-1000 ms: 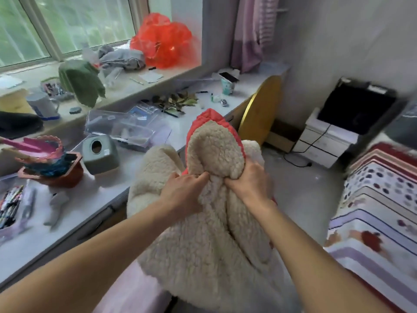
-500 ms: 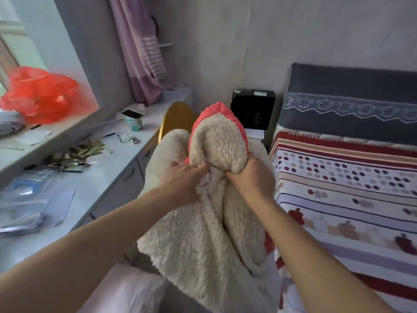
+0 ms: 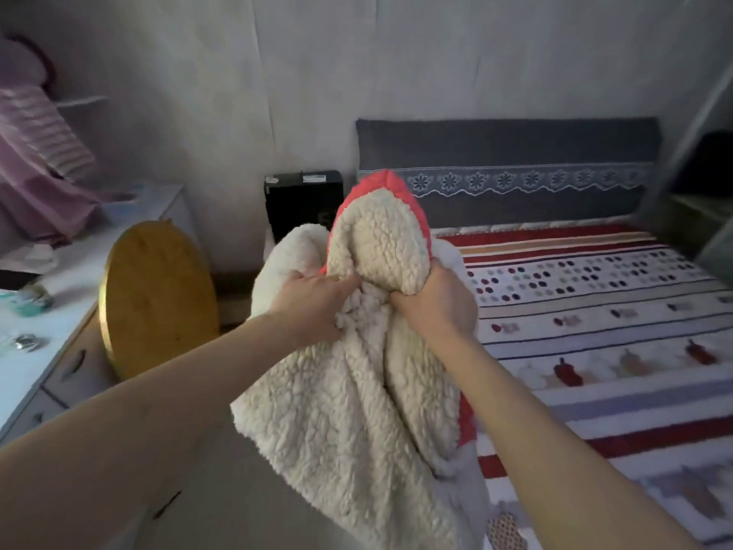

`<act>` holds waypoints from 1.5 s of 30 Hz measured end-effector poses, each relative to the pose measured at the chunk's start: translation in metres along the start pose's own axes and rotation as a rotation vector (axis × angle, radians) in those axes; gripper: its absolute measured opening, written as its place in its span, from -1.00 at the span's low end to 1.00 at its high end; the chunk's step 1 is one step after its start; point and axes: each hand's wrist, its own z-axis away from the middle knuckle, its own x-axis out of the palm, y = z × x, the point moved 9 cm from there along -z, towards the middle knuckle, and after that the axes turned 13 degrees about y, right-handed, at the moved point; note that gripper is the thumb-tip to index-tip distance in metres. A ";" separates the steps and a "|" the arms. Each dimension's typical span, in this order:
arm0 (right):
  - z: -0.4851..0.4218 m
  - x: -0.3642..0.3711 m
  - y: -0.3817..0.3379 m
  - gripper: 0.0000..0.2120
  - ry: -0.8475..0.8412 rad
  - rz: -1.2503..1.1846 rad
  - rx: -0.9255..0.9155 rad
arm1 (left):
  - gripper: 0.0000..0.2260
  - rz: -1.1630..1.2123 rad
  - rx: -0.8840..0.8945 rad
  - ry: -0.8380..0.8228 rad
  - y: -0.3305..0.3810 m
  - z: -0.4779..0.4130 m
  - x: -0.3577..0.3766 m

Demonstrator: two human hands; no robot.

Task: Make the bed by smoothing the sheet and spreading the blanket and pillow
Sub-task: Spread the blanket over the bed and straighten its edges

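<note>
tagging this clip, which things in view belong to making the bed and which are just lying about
Belongs to the job: fleece blanket, gripped by left hand and right hand; patterned bed sheet.
Just lying about: round yellow board, black box, pink curtain, white desk.

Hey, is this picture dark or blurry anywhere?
Head view: dim overall, no glare; the blanket, left hand and right hand look fairly sharp; head view's left edge, the desk, is smeared; its right edge bends from the wide lens.
</note>
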 end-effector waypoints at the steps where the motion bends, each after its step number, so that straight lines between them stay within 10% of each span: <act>1: -0.013 0.000 0.008 -0.40 0.016 0.027 0.017 | -0.29 0.028 0.020 0.007 0.002 -0.018 0.006; 22: -0.191 -0.087 0.203 -0.27 0.493 0.385 0.502 | -0.34 0.298 0.750 0.131 0.198 -0.356 0.069; 45: -0.191 -0.190 0.357 -0.28 0.803 0.689 0.984 | -0.41 0.578 1.349 0.166 0.458 -0.456 0.105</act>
